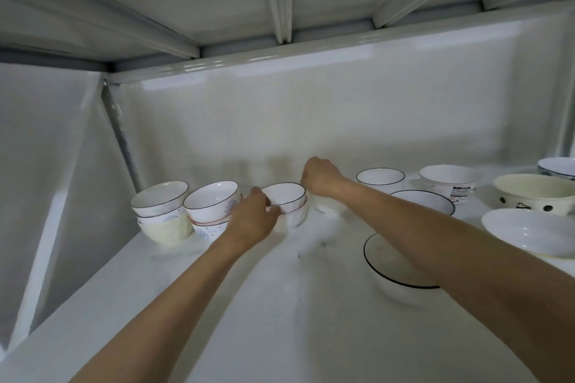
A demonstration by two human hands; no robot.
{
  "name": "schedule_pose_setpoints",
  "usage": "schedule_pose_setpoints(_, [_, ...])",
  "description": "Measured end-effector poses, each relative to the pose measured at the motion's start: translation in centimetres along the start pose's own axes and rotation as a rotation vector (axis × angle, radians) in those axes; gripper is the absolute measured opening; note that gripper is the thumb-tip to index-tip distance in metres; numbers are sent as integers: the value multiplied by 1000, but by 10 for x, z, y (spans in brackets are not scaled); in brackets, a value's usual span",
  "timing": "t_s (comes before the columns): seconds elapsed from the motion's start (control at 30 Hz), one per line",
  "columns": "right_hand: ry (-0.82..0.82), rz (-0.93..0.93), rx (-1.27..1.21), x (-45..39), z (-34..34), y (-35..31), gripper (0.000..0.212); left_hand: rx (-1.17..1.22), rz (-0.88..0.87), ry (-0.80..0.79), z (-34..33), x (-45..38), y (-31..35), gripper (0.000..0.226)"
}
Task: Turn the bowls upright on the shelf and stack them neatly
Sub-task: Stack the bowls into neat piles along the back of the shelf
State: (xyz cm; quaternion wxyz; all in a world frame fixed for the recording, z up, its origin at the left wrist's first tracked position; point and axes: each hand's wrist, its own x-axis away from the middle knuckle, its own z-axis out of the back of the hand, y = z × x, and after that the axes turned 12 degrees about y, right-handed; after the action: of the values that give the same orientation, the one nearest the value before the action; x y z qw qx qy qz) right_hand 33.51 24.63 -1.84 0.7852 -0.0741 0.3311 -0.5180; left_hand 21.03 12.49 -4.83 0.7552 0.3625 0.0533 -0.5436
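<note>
Bowls stand in several small stacks along the far side of the white shelf (280, 305). At the far left is a stack of three (161, 211), beside it a stack with red bands (213, 208), and in the middle a short stack (287, 204) whose top bowl has a thin dark rim. The left hand (253, 221) holds this middle stack at its left side, thumb and fingers curled against the wall of the bowl. The right hand (320, 177) reaches just to the right of it, above a low white bowl (326, 207); its fingers are curled, but I cannot tell if they hold something. More bowls stand upright to the right, among them a wide dark-rimmed bowl (401, 270) near the right forearm and a cream bowl with dots (533, 193) at the far right.

I judge the bowls to be glazed ceramic: stiff, rather heavy for their size, smooth and therefore slippery, and easy to chip when rim meets rim. It seems best to take hold at the rim or wall with thumb opposite fingers, and to lower each bowl straight into the one below.
</note>
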Motion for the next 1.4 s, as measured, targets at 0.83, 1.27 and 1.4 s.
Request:
schedule_pose_setpoints(0.83, [-877, -30, 252, 84, 116, 86, 20, 756, 445, -1109, -18, 82, 84, 42])
schedule_pose_setpoints(1.27, [-283, -151, -356, 49, 77, 22, 23, 863, 445, -339, 26, 29, 33, 34])
schedule_pose_setpoints(1.4, [-103, -191, -429, 34, 58, -6, 18, 906, 410, -108, 32, 5, 19, 39])
